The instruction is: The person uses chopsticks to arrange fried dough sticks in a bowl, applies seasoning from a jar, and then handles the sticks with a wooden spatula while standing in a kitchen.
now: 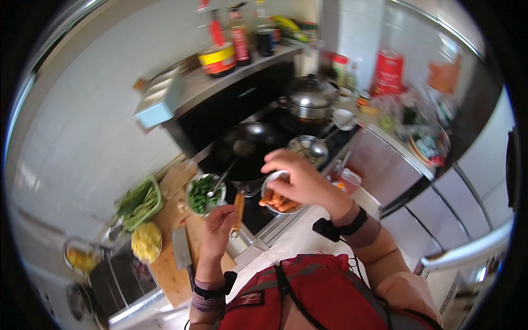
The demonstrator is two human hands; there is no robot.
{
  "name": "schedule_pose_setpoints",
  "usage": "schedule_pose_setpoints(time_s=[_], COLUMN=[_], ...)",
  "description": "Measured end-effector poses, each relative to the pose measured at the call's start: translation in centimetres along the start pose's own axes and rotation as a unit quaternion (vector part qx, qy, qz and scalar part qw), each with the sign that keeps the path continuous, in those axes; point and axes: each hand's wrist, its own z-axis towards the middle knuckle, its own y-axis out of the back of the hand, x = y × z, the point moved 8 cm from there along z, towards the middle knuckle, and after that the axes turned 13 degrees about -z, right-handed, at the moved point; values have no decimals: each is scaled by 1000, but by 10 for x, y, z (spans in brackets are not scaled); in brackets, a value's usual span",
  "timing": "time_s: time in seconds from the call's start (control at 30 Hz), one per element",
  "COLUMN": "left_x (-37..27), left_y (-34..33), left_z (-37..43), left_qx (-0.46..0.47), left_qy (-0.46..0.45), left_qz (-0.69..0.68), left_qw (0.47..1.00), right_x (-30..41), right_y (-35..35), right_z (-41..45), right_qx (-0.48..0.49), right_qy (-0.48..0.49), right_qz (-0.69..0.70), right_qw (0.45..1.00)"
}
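Observation:
My right hand point(301, 181) hovers over a white bowl point(300, 211) of orange-brown food pieces point(277, 201), its fingers apart and nothing seen in them. It hides part of the bowl. My left hand point(218, 231) has its fingers bent, close beside the wooden handle point(238, 210) of a black wok point(222, 152); whether the fingertips touch the handle is unclear. The wok sits on the stove, and a ladle point(243, 147) rests in it. That ladle's shaft leans over a bowl of chopped greens point(201, 192), just beyond my left hand.
A cleaver point(181, 247) lies on the wooden board point(169, 284) by a bowl of yellow pieces point(146, 241) and a green basket of vegetables point(142, 206). A lidded steel pot point(310, 99) occupies the back burner. Another ladle point(318, 147) rests in a bowl to the right. Bottles point(240, 39) line the shelf.

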Motion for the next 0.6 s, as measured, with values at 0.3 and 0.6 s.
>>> schedule_pose_setpoints(time_s=[0.3,0.6], left_x=[46,100], left_y=[-161,-333], left_z=[30,45], left_qx=[139,253], left_qy=[79,129], left_qz=[-31,-23], left_qw=[987,959], right_x=[-72,-143], right_y=[82,184], right_z=[-131,-240], right_qx=[38,38], right_qy=[-162,-261], right_qz=[-1,-15], right_qw=[986,964])
